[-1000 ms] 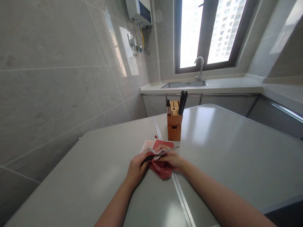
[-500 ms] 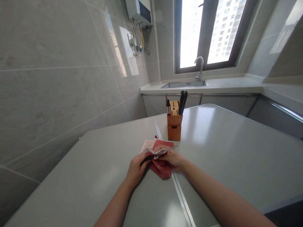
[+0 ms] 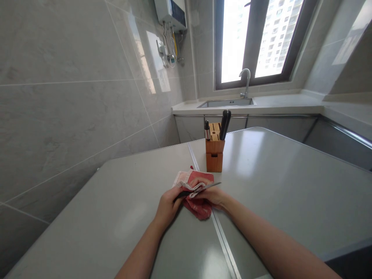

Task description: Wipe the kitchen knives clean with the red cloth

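1. Change: over the last second the left hand (image 3: 167, 205) and right hand (image 3: 210, 195) have barely shifted. Only the knife (image 3: 210, 186) differs, its tip sitting slightly further right and nearer the person than half a second ago. The grip on it looks unaltered.
2. Direction: the knife's long axis lies almost flat and runs across the view, from the left hand, past the right hand's fingers, rising slightly away from the person. The tip points right and a little forward, clear beyond the right hand.
3. Left hand: closed around the dark knife handle, fingers wrapped, knuckles up.
4. Right hand: fingers curled, thumb side up, pinching a folded edge of the red cloth (image 3: 198, 208) against the blade. Exact finger contact is partly hidden.
5. Location: the knife is held just above the cloth, between the hands, over the table (image 3: 276, 182). The cloth hangs and lies beneath both hands.
6. Surroundings: the wooden knife block (image 3: 214, 162) stands on the table just beyond the right hand.
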Available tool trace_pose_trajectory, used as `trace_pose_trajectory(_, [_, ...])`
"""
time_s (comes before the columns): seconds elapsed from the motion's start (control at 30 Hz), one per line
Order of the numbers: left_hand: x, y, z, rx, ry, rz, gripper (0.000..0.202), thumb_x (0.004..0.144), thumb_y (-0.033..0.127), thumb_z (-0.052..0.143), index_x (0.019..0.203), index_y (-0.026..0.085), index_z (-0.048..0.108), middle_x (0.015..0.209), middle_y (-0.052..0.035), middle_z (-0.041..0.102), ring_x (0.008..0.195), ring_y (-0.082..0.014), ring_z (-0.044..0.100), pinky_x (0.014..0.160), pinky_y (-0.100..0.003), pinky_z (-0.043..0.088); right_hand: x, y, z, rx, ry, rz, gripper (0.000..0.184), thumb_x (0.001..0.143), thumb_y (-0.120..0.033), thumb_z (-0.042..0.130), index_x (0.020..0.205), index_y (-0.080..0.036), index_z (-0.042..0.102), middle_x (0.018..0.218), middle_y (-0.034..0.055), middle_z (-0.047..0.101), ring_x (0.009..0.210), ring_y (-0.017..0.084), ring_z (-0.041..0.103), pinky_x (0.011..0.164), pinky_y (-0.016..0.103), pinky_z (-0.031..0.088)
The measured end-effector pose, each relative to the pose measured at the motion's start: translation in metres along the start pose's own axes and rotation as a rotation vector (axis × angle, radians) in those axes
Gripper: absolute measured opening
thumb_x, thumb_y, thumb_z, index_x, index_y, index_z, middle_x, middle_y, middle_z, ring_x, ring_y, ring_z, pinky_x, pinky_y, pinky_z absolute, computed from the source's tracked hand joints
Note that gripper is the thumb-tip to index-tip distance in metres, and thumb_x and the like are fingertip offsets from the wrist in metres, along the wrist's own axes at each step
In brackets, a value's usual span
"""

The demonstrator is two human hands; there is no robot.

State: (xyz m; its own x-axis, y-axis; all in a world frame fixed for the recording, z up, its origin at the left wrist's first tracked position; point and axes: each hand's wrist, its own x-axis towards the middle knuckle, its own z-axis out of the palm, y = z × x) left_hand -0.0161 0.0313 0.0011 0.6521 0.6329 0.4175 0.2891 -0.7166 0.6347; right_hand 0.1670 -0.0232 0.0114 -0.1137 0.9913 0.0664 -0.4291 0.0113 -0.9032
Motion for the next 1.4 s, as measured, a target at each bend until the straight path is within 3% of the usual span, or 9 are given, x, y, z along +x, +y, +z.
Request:
trace_pose_trajectory(0.2, [0.0, -0.002, 0.001, 0.003, -0.026, -0.028, 0.021, 0.082, 0.018, 0.053, 0.1, 0.019, 0.065, 0.099, -0.0048, 0.067, 0.094, -0.0195, 0.059, 0.086, -0.027, 0.044, -0.002, 0.002, 0.001, -0.073, -0.038, -0.027, 0.033, 0.05, -0.018, 0.083, 0.078, -0.017, 0.064, 0.076, -0.0011, 0.065, 0.069, 0.012, 0.059, 0.067, 0.025, 0.044])
trace_pose_trajectory(0.67, [-0.001, 0.001, 0.0, -0.09, -0.009, -0.015, 0.027, 0.087, 0.025, 0.051, 0.111, 0.019, 0.062, 0.11, -0.0053, 0.066, 0.102, -0.0193, 0.059, 0.091, -0.028, 0.043, 0.002, 0.001, 0.003, -0.035, 0.017, -0.045, 0.029, 0.051, -0.019, 0.082, 0.073, -0.015, 0.064, 0.066, -0.0027, 0.064, 0.063, 0.011, 0.059, 0.065, 0.025, 0.045])
trace_pose_trajectory(0.9, [-0.003, -0.006, 0.002, -0.066, 0.01, -0.039, 0.029, 0.087, 0.027, 0.051, 0.113, 0.018, 0.061, 0.115, -0.0059, 0.064, 0.104, -0.0202, 0.059, 0.091, -0.029, 0.044, 0.005, 0.006, -0.001, -0.008, 0.044, -0.02, 0.028, 0.051, -0.02, 0.083, 0.072, -0.014, 0.066, 0.07, 0.0024, 0.069, 0.065, 0.014, 0.063, 0.067, 0.026, 0.047])
trace_pose_trajectory(1.4, [0.001, 0.003, 0.001, -0.087, -0.035, -0.065, 0.027, 0.086, 0.027, 0.051, 0.107, 0.018, 0.064, 0.104, -0.0063, 0.068, 0.097, -0.0212, 0.061, 0.087, -0.03, 0.046, 0.002, 0.006, 0.005, -0.014, 0.039, -0.011, 0.035, 0.047, -0.021, 0.084, 0.078, -0.015, 0.069, 0.074, 0.0019, 0.069, 0.067, 0.014, 0.062, 0.068, 0.027, 0.046])
